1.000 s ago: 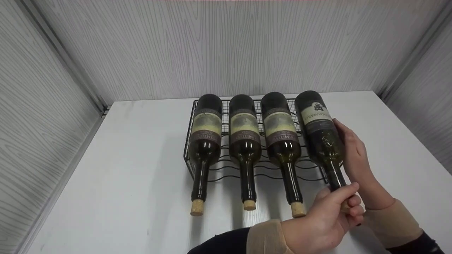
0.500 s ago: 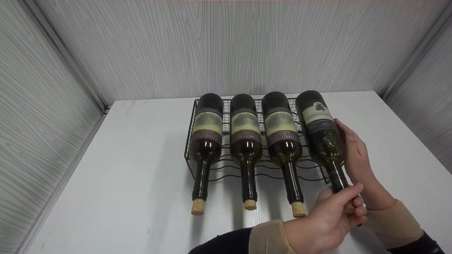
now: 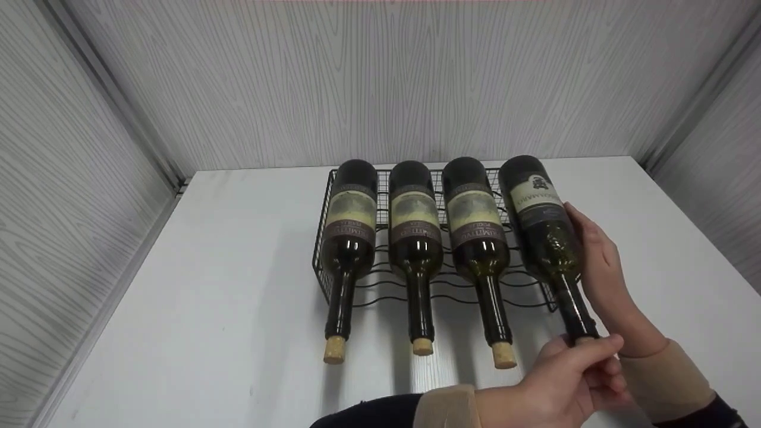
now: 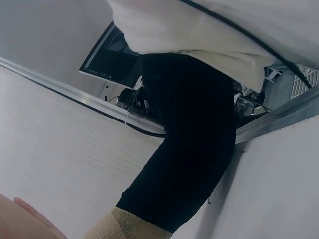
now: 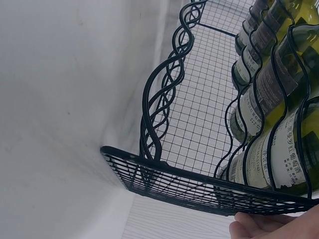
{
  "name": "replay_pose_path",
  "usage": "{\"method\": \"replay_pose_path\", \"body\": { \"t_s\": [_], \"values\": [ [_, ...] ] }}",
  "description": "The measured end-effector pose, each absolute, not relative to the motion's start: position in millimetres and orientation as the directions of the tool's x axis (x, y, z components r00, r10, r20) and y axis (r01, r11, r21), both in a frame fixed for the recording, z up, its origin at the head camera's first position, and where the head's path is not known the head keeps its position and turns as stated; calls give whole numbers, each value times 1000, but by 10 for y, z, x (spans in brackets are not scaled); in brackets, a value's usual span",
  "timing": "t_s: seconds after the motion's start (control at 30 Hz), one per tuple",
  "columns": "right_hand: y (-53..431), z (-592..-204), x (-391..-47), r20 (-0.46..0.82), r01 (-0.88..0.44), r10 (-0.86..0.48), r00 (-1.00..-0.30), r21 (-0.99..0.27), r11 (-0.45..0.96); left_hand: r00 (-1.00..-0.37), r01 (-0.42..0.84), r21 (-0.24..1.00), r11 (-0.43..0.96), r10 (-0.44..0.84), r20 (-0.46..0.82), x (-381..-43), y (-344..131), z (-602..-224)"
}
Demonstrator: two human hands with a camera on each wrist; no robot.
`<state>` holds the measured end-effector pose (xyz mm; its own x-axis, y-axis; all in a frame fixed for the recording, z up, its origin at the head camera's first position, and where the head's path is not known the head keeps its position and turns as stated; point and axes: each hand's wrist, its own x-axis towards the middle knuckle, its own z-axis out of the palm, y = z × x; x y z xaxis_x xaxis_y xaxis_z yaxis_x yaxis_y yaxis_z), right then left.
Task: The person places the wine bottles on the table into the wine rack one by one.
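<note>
A dark wine bottle (image 3: 538,223) with a cream label lies at the right end of a black wire wine rack (image 3: 380,300), its neck toward me. My left hand (image 3: 565,383) holds the neck end, thumb across the cork (image 3: 585,340) and fingers curled below, partly hidden. At the rack's right side, my right hand (image 3: 599,267) rests with fingers extended beside the bottle. The right wrist view shows those fingers (image 5: 259,226) against the rack's mesh side panel (image 5: 199,184). Only an edge of my left hand (image 4: 25,221) shows in the left wrist view.
Three corked bottles, a left one (image 3: 349,238), a middle one (image 3: 414,238) and another (image 3: 478,238), lie in the rack alongside. The rack stands on a white table (image 3: 238,267) near a grey wood-grain back wall (image 3: 392,83). A monitor (image 4: 117,59) sits beyond the partition.
My left hand has slid down along the neck toward the cork end, and more of the neck shows. The right hand and the bottles stay about where they were.
</note>
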<state>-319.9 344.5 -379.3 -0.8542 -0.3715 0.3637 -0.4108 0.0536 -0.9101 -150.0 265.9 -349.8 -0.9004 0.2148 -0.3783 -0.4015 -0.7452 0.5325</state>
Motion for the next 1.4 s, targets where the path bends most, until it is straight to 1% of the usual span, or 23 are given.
{"method": "replay_pose_path", "body": {
  "t_s": [0.1,0.23,0.33,0.47,0.6,0.83,0.97,1.1,1.23,1.4],
  "values": [
    [3444,-3792,-3205,373,-429,-381,-846,-900,70,-894,-431,552,-714,252,-371,-1430,2653,-3507],
    [3449,-3797,-3208,386,-436,-391,-835,-899,44,-883,-461,577,-675,281,-377,-1357,2630,-3508],
    [3452,-3794,-3211,389,-432,-394,-833,-901,24,-885,-461,586,-667,294,-362,-1325,2602,-3512],
    [3455,-3794,-3216,387,-433,-394,-834,-901,32,-886,-461,595,-659,310,-344,-1314,2561,-3525],
    [3456,-3802,-3218,380,-427,-392,-838,-904,36,-882,-470,577,-668,330,-336,-1327,2543,-3535],
    [3443,-3808,-3223,403,-443,-361,-841,-896,34,-872,-488,516,-704,416,-258,-1358,2542,-3534],
    [3441,-3817,-3226,418,-442,-372,-829,-897,-24,-879,-469,515,-718,437,-190,-1362,2556,-3548],
    [3441,-3816,-3230,421,-426,-383,-822,-901,-77,-881,-457,523,-719,448,-153,-1370,2559,-3559],
    [3441,-3809,-3227,422,-432,-365,-830,-900,-58,-872,-473,519,-712,463,-159,-1400,2567,-3568],
    [3448,-3817,-3217,418,-442,-357,-835,-897,-16,-874,-472,524,-709,452,-177,-1423,2592,-3583]
  ]
}}
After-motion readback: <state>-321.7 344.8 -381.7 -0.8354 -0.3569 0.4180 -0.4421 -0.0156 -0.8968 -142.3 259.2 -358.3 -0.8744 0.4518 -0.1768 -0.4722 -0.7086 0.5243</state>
